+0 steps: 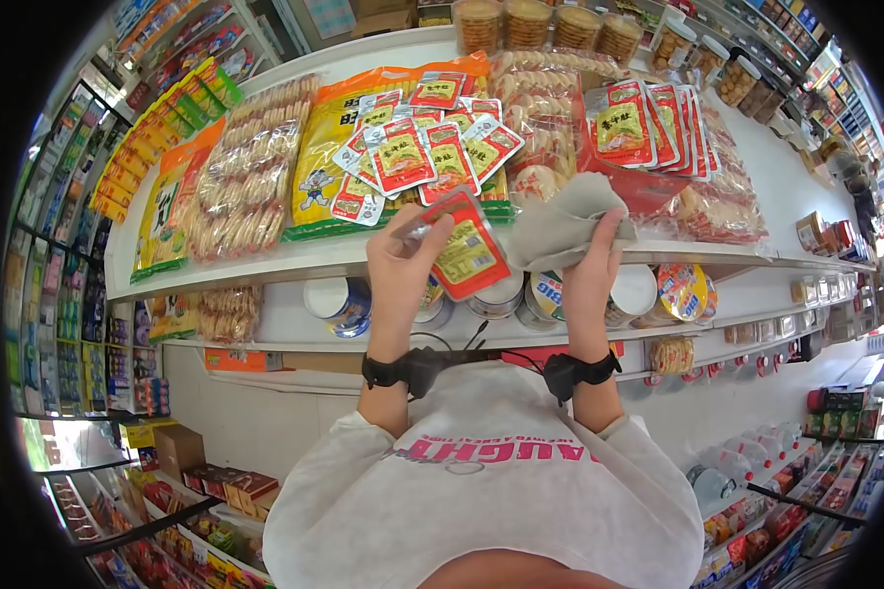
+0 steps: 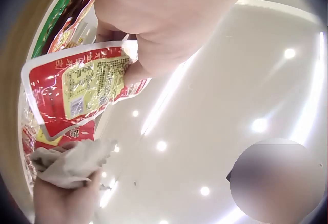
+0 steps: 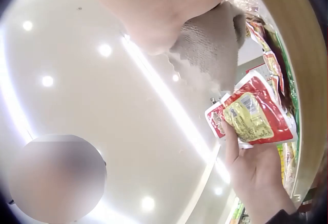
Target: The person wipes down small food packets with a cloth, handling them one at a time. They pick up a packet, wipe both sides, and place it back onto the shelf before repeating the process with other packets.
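Note:
My left hand [image 1: 403, 257] pinches a red snack pouch [image 1: 465, 245] by its edge, the thumb lying over its printed face. In the left wrist view the pouch [image 2: 51, 88] shows a yellow label with small print and a barcode. A folded grey cloth [image 1: 563, 224] is gripped in my right hand [image 1: 591, 280], close to the right of the pouch. Beyond both hands, a loose pile of similar red pouches [image 1: 400, 157] lies on a large yellow snack bag [image 1: 314, 147]. More red pouches [image 1: 622, 123] stand in an overlapping row on the right, above a red package [image 1: 648, 191].
Bagged round crackers [image 1: 250, 162] lie left of the yellow bag, with more packs [image 1: 535, 108] between the two pouch groups. Clear jars [image 1: 478, 25] line the back. The white shelf edge [image 1: 314, 273] runs in front, above a lower shelf with tubs [image 1: 339, 299].

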`<action>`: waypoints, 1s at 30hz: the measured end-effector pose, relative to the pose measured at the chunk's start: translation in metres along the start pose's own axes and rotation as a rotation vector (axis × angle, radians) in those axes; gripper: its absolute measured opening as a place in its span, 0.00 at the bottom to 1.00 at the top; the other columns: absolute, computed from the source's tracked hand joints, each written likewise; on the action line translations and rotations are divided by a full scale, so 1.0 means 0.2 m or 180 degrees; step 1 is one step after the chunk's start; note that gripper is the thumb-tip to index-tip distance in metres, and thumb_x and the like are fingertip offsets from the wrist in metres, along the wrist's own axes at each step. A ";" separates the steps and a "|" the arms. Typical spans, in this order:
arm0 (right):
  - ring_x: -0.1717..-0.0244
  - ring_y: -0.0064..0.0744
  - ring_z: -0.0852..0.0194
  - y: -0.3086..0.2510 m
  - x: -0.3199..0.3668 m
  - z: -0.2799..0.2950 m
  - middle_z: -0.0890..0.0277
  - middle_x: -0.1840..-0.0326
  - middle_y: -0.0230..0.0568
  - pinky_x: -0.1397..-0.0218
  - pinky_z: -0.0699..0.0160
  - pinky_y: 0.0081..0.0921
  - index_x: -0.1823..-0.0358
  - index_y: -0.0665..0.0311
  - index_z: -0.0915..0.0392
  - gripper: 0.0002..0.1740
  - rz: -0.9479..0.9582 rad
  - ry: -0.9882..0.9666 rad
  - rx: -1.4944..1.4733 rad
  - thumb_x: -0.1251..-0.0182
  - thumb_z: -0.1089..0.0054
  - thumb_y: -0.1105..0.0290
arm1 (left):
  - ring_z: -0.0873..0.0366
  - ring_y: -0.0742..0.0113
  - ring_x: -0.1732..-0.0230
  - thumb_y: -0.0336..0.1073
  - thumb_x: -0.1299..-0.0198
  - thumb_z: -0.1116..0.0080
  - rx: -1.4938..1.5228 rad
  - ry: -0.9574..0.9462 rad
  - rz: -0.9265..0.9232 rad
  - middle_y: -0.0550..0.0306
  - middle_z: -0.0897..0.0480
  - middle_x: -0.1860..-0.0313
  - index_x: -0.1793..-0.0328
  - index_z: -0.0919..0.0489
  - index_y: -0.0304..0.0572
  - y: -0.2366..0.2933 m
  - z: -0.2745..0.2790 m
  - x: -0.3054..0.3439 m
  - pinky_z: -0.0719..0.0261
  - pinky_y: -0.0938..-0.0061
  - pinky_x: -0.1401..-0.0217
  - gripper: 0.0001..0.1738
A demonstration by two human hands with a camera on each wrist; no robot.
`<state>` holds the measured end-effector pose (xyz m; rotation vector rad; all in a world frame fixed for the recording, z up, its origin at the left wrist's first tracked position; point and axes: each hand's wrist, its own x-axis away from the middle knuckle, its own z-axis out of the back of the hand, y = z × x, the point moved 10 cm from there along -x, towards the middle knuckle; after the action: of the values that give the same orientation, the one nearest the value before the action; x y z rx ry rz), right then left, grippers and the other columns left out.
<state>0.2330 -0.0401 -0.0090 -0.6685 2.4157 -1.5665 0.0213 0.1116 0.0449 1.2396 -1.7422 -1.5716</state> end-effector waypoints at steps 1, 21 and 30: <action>0.43 0.24 0.25 -0.03 0.02 -0.06 0.23 0.41 0.40 0.41 0.27 0.24 0.36 0.69 0.26 0.33 0.0069 -0.0203 -0.0043 0.19 0.53 0.44 | 0.18 0.78 0.60 0.30 0.34 0.33 -0.0057 -0.0119 -0.0044 0.58 0.14 0.54 0.47 0.16 0.31 -0.01 -0.03 0.00 0.22 0.80 0.56 0.13; 0.58 0.18 0.22 0.03 0.06 -0.24 0.17 0.57 0.33 0.56 0.23 0.21 0.51 0.66 0.21 0.14 0.0198 -0.0791 0.0364 0.29 0.32 0.63 | 0.19 0.73 0.50 0.28 0.35 0.32 0.0066 -0.0318 0.0037 0.52 0.15 0.49 0.43 0.21 0.29 -0.08 -0.17 0.05 0.20 0.77 0.46 0.17; 0.59 0.18 0.22 -0.12 0.11 -0.32 0.17 0.57 0.32 0.55 0.23 0.22 0.50 0.68 0.20 0.15 0.1215 -0.2191 0.1540 0.30 0.31 0.65 | 0.17 0.73 0.51 0.24 0.38 0.32 -0.0711 -0.0841 0.0447 0.51 0.13 0.51 0.40 0.20 0.28 -0.06 -0.11 0.04 0.19 0.77 0.46 0.20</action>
<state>0.1944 -0.0065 0.0423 -0.4960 1.4876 -1.3777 0.0401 0.0940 0.0358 0.8155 -1.7086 -1.8519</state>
